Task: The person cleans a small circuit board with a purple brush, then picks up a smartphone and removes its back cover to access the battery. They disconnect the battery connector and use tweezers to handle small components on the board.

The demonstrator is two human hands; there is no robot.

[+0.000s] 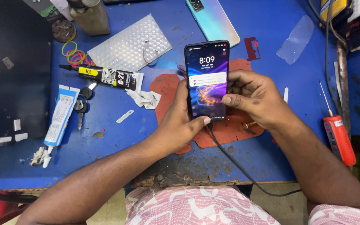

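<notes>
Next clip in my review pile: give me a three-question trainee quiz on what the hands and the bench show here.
1. True or false: the black smartphone with a lit screen is held in both hands.
2. Which lies nearest the person's right forearm? A) red-handled screwdriver B) white glue tube with a blue band C) green and pink rubber bands
3. Fill in: a black ___ is plugged into the phone's bottom edge.

Key
1. True: the left hand grips the lower left side, and the right hand holds the right edge, thumb on the screen.
2. A
3. cable
</notes>
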